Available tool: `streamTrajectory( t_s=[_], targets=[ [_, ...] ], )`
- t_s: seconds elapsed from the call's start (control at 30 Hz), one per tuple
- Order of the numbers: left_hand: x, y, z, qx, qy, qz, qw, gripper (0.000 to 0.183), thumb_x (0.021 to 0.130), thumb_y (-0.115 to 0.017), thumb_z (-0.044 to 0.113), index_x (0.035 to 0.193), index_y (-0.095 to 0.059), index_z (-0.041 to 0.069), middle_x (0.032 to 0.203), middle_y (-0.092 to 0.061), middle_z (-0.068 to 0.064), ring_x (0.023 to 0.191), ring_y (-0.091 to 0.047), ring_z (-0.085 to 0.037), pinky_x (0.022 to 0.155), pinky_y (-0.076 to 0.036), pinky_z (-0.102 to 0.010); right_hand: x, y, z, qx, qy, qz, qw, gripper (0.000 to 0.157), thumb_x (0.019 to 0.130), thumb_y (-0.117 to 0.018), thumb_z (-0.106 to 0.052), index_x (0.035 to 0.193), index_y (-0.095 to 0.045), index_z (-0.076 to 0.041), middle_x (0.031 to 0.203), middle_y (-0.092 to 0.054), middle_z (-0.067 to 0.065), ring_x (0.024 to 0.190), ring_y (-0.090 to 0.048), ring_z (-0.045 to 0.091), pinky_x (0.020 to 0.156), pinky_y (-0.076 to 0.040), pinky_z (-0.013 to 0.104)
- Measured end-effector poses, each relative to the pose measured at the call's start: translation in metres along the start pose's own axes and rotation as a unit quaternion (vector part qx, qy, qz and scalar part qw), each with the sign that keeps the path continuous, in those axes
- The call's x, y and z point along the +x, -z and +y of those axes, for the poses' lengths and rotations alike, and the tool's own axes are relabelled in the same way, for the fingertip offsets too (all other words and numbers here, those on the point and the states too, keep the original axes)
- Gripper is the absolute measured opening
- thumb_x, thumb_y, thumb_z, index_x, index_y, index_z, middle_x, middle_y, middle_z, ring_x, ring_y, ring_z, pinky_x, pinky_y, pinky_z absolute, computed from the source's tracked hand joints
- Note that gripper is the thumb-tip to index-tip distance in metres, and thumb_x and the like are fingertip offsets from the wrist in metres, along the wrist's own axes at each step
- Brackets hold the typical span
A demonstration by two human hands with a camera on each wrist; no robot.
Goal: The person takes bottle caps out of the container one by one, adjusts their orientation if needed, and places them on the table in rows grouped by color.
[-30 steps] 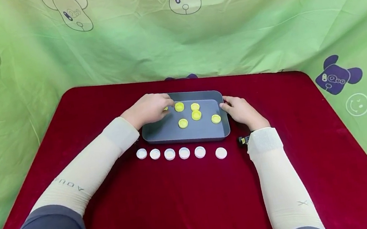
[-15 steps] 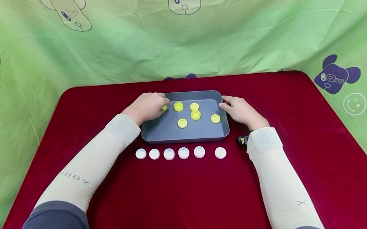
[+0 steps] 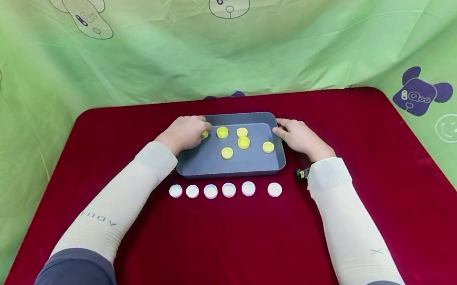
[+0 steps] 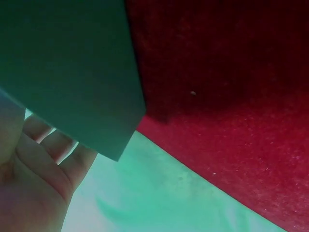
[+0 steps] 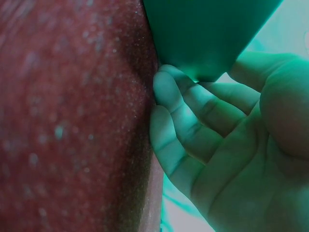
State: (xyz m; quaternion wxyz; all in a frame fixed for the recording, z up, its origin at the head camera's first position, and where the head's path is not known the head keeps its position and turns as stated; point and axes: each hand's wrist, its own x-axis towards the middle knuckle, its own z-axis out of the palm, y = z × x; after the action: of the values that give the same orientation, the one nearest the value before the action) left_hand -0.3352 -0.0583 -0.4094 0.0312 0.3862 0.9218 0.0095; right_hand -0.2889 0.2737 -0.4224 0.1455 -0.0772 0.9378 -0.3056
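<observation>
While the right hand grips the tray by its right wall, the left hand, its hold hard to tell, hangs over the left end beside one yellow cap inside, and should pinch that cap's edge without nudging the other caps

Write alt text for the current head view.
A person's right hand grips the right edge of a gray tray while the left hand is at its left end, a yellow cap by its fingers. Five more yellow caps lie inside; six white caps form a row in front, on a red-covered table before a green printed cloth.
</observation>
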Motion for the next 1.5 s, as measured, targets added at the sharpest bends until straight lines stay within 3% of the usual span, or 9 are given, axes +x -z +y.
streamTrajectory(
  t_s=[0.3, 0.6, 0.87, 1.5],
  targets=[
    [-0.004, -0.003, 0.001, -0.009, 0.005, 0.001, 0.9999, 0.025, 0.089, -0.068, 0.006, 0.112, -0.074, 0.014, 0.102, -0.065, -0.006, 0.092, -0.061, -0.020, 0.080, -0.052, -0.037, 0.000, 0.000, 0.000, -0.001, -0.001, -0.005, 1.000, 0.056, 0.104, -0.046, -0.031, 0.149, -0.035, -0.001, 0.148, -0.040, 0.019, 0.136, -0.036, 0.034, 0.109, -0.029, 0.051],
    [-0.016, 0.005, 0.009, -0.010, -0.026, 0.032, 0.9991, 0.023, 0.088, -0.070, 0.008, 0.110, -0.073, 0.013, 0.102, -0.065, -0.006, 0.092, -0.062, -0.020, 0.077, -0.053, -0.039, 0.000, 0.001, -0.001, 0.000, -0.001, -0.004, 1.000, 0.055, 0.103, -0.046, -0.030, 0.149, -0.035, -0.001, 0.148, -0.041, 0.018, 0.135, -0.037, 0.033, 0.109, -0.029, 0.050],
    [-0.033, 0.014, 0.019, -0.011, -0.047, 0.059, 0.9971, 0.020, 0.089, -0.070, 0.007, 0.107, -0.072, 0.012, 0.109, -0.065, -0.006, 0.097, -0.063, -0.021, 0.074, -0.054, -0.040, 0.001, 0.000, -0.001, -0.005, 0.005, -0.005, 1.000, 0.056, 0.104, -0.046, -0.031, 0.149, -0.035, 0.000, 0.148, -0.040, 0.019, 0.136, -0.036, 0.034, 0.109, -0.028, 0.051],
    [-0.070, 0.024, 0.037, 0.001, -0.074, 0.120, 0.9900, 0.020, 0.084, -0.072, 0.003, 0.103, -0.073, 0.011, 0.105, -0.065, -0.004, 0.093, -0.064, -0.020, 0.070, -0.054, -0.036, 0.002, 0.001, 0.000, -0.001, 0.006, -0.002, 1.000, 0.056, 0.103, -0.046, -0.029, 0.149, -0.035, 0.001, 0.148, -0.040, 0.020, 0.136, -0.035, 0.035, 0.109, -0.028, 0.051]
  ],
)
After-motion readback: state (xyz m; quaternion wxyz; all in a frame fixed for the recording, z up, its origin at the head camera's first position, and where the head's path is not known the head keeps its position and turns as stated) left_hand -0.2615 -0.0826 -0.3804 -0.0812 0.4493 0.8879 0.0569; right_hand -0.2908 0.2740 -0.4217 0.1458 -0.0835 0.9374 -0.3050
